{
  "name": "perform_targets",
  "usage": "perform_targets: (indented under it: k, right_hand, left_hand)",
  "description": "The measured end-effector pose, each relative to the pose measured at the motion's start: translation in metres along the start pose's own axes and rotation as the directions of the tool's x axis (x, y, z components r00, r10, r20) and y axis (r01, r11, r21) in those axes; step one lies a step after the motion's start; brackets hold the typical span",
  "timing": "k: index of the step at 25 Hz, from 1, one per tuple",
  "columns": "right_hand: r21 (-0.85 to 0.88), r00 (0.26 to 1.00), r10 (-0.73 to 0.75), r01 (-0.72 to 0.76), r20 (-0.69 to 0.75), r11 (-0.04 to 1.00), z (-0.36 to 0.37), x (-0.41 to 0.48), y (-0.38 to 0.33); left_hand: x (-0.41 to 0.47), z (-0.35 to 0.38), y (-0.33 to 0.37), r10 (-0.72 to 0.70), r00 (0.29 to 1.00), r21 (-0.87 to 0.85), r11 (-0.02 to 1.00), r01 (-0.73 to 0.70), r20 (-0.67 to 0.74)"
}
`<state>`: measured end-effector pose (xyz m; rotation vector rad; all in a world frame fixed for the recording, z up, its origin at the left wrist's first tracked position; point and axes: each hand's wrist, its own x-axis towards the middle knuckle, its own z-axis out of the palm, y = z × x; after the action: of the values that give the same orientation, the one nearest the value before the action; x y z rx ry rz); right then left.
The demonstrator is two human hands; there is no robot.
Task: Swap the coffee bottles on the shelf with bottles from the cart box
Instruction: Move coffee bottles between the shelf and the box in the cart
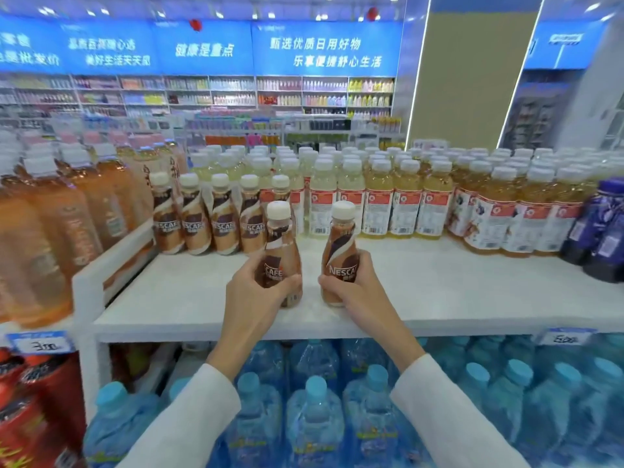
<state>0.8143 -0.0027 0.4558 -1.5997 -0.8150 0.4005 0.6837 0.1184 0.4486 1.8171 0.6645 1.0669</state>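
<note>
White shelf (472, 292), bright stocked shop, coffee bottles (341, 244) in hands (251, 298)

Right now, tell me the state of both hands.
Left hand: curled round the left coffee bottle, held upright.
Right hand: curled round the right coffee bottle, held upright.

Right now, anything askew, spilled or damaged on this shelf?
Nothing spilled or damaged. The left hand grips the left coffee bottle, the right hand the right coffee bottle, both roughly upright at the shelf front, apart from the coffee row behind. Minor: pale drink bottles beside the row show barcodes forward.
</note>
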Motion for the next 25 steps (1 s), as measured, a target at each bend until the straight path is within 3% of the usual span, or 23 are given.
perform_targets:
  k: [8, 15, 22, 25]
  right_hand:
    - [-0.082, 1.000, 0.007, -0.009, -0.020, 0.997, -0.004, -0.004, 0.005]
    - [-0.150, 0.993, -0.037, 0.020, -0.113, 0.989, -0.005, -0.007, 0.008]
    - [-0.231, 0.966, -0.105, 0.049, -0.236, 0.972, 0.005, -0.010, 0.012]
    - [-0.215, 0.968, -0.114, 0.065, -0.225, 0.974, 0.012, -0.011, 0.017]
  left_hand:
    - [0.010, -0.014, -0.018, -0.038, 0.985, -0.033, 0.999, 0.044, 0.171]
    - [0.005, -0.008, -0.011, -0.070, 0.998, 0.021, 0.997, 0.070, 0.001]
    - [0.003, -0.004, -0.014, -0.053, 0.998, 0.045, 0.997, 0.055, -0.039]
    - [0.001, -0.003, -0.016, -0.031, 0.998, 0.051, 0.998, 0.034, -0.050]
